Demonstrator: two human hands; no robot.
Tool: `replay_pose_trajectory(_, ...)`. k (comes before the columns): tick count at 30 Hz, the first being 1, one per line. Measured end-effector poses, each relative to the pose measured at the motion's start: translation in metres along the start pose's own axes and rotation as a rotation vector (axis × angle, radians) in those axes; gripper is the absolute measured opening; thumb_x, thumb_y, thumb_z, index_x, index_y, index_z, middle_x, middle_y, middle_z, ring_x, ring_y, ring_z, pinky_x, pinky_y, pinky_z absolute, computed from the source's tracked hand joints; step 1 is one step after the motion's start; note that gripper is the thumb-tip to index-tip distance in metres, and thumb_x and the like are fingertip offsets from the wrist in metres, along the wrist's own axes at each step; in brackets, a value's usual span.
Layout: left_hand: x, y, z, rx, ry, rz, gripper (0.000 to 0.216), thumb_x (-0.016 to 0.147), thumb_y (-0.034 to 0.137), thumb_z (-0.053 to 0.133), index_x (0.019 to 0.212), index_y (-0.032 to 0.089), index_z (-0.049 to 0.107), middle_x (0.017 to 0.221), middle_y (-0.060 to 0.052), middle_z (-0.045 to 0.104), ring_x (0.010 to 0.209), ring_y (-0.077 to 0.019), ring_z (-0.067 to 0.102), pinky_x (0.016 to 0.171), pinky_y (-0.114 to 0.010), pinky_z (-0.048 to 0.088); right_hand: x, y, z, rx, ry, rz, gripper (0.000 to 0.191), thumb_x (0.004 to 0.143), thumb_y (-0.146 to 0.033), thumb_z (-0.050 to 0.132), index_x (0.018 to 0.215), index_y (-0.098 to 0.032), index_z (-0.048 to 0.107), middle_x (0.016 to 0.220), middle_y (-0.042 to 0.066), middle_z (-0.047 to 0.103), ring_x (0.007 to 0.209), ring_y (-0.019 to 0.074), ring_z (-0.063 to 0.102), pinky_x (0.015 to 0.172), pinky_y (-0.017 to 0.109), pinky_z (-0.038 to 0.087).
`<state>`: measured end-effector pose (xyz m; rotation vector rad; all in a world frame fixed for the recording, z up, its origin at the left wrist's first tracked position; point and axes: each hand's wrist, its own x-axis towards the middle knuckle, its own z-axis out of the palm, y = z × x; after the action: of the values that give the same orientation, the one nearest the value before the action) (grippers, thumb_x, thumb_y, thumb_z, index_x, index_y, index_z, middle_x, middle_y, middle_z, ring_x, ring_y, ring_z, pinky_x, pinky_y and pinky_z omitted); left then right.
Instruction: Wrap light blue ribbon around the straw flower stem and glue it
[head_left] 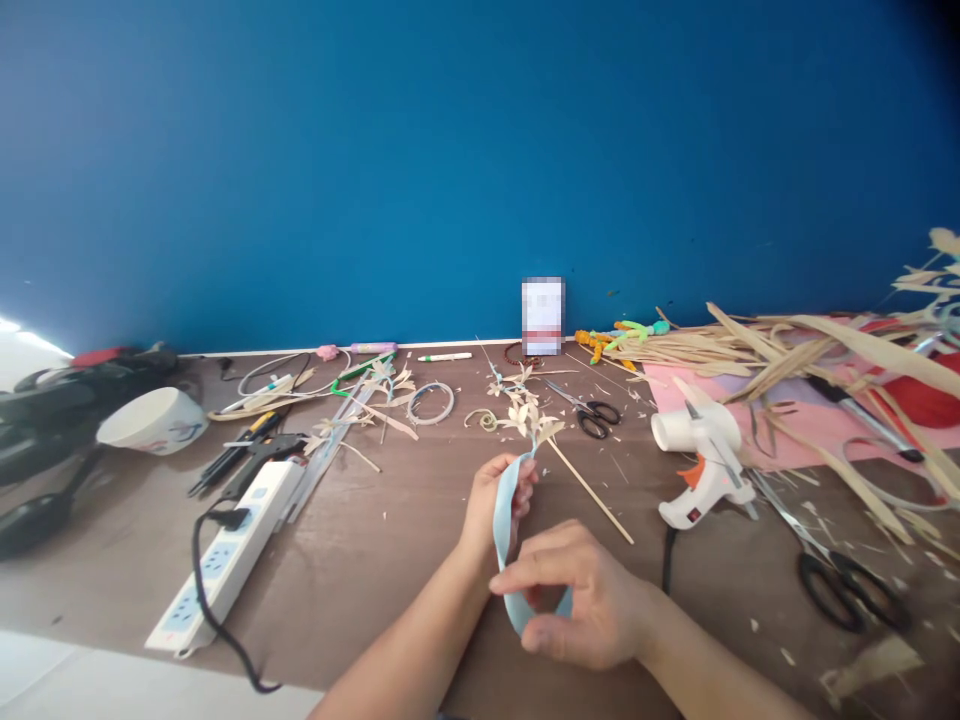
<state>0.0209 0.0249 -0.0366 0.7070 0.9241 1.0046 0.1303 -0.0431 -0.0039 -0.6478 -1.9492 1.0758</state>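
My left hand (491,505) is closed around the base of a small flower spray (525,415) with pale, dried-leaf petals. A light blue tape strip (504,515) hangs from the flower's base, down past my left fingers, and curves into my right hand. Nearer to me, my right hand (589,600) curls around the lower loop of the strip, its thumb and forefinger a little apart. The end of the strip is hidden behind the right fingers. A thin pale stick (592,490) lies just right of the flower.
On the right are a white glue gun (705,470), large scissors (832,570) and dried leaf strips (750,350) on pink sheets. Small scissors (589,408) lie behind the flower. A power strip (225,560), a black glue gun (266,460) and a white bowl (154,420) are left.
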Motion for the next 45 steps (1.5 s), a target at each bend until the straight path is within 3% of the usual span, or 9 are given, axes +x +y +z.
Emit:
replay_pose_trajectory(5,-0.004,0.004,0.0,-0.145,-0.012,-0.061,0.022,0.058,0.025,0.064,0.063,0.013,0.046,0.055,0.005,0.046,0.037,-0.0002,0.028,0.034,-0.015,0.014,0.005,0.016,-0.008,-0.047,0.623,0.267,0.015,0.076,-0.026,0.05,0.067,-0.019,0.06,0.059,0.002,0.054,0.055,0.0126,0.049,0.054,0.024,0.04)
replay_pose_trajectory(7,-0.007,0.003,0.002,-0.15,-0.032,-0.071,0.022,0.058,0.024,0.065,0.062,0.014,0.046,0.054,0.004,0.047,0.036,-0.0003,0.029,0.035,-0.015,0.014,0.009,0.024,-0.011,-0.014,0.752,0.403,0.011,0.073,-0.029,0.055,0.071,-0.018,0.059,0.059,0.0,0.052,0.055,0.0127,0.048,0.053,0.024,0.04)
replay_pose_trajectory(13,-0.015,-0.001,0.008,-0.018,-0.085,0.009,0.023,0.058,0.028,0.066,0.055,0.014,0.048,0.039,0.008,0.038,0.034,-0.0019,0.026,0.036,-0.016,0.016,0.011,0.041,-0.013,0.199,0.72,0.476,0.014,0.069,-0.029,0.06,0.073,-0.016,0.056,0.059,0.0,0.052,0.057,0.0131,0.05,0.056,0.025,0.042)
replay_pose_trajectory(17,-0.02,-0.001,0.009,0.148,-0.08,0.131,0.022,0.055,0.03,0.069,0.055,0.013,0.054,0.046,0.004,0.047,0.043,-0.0049,0.038,0.043,-0.017,0.03,0.011,0.037,-0.013,0.28,0.747,0.5,0.014,0.068,-0.029,0.06,0.069,-0.016,0.058,0.061,0.001,0.056,0.058,0.0141,0.051,0.055,0.025,0.041)
replay_pose_trajectory(25,-0.025,-0.005,0.01,0.42,-0.024,0.354,0.011,0.063,0.023,0.063,0.059,0.014,0.058,0.059,0.001,0.054,0.058,-0.0099,0.048,0.058,-0.02,0.039,0.01,0.037,-0.015,0.117,0.792,0.552,0.009,0.064,-0.021,0.056,0.057,-0.016,0.053,0.05,-0.004,0.046,0.048,0.0091,0.04,0.046,0.021,0.032)
replay_pose_trajectory(33,-0.023,-0.006,0.015,0.295,-0.093,0.241,0.022,0.057,0.02,0.067,0.075,0.016,0.055,0.061,0.002,0.055,0.048,-0.0077,0.048,0.049,-0.019,0.041,0.012,0.036,-0.014,0.451,0.757,0.559,0.009,0.064,-0.024,0.06,0.061,-0.016,0.056,0.049,-0.004,0.05,0.042,0.0092,0.043,0.042,0.022,0.035)
replay_pose_trajectory(36,-0.027,-0.002,0.015,0.372,-0.078,0.401,0.034,0.056,0.019,0.069,0.088,0.019,0.057,0.086,-0.004,0.057,0.072,-0.0138,0.056,0.06,-0.022,0.045,0.011,0.037,-0.015,0.495,0.752,0.533,0.01,0.064,-0.024,0.062,0.063,-0.015,0.058,0.054,-0.002,0.053,0.048,0.0095,0.046,0.045,0.021,0.037)
replay_pose_trajectory(39,-0.031,0.003,0.014,0.445,-0.059,0.53,0.024,0.059,0.022,0.067,0.082,0.019,0.062,0.093,-0.007,0.054,0.088,-0.0181,0.053,0.069,-0.024,0.045,0.01,0.038,-0.017,0.525,0.739,0.53,0.012,0.063,-0.024,0.064,0.062,-0.015,0.056,0.052,-0.004,0.047,0.045,0.0063,0.039,0.041,0.019,0.031)
replay_pose_trajectory(45,-0.009,0.006,0.004,0.028,0.155,0.128,0.022,0.064,0.035,0.062,0.068,0.014,0.056,0.049,0.004,0.048,0.043,-0.0061,0.044,0.046,-0.019,0.039,0.008,0.034,-0.022,0.766,0.659,0.527,0.018,0.062,-0.021,0.066,0.058,-0.015,0.049,0.048,-0.009,0.036,0.037,0.0012,0.022,0.036,0.017,0.014)
